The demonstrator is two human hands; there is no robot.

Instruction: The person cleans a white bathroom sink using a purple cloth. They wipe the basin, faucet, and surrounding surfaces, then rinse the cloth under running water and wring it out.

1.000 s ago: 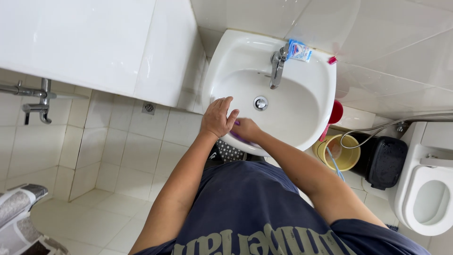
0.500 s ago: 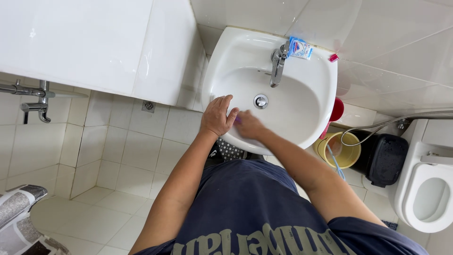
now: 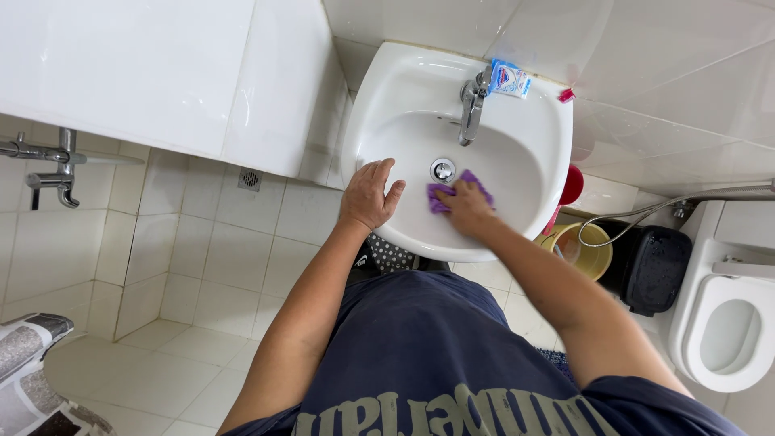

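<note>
Pressing purple cloth [image 3: 457, 194] under right hand [image 3: 467, 211] | left hand [image 3: 369, 196] beside, on sink [image 3: 404, 97] rim

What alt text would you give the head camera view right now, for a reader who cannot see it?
Seen from above, a person's right hand presses a purple cloth into the bowl of a white sink near the drain, while the left hand rests on the sink's front rim. A chrome tap stands behind; a toilet sits at right.
</note>
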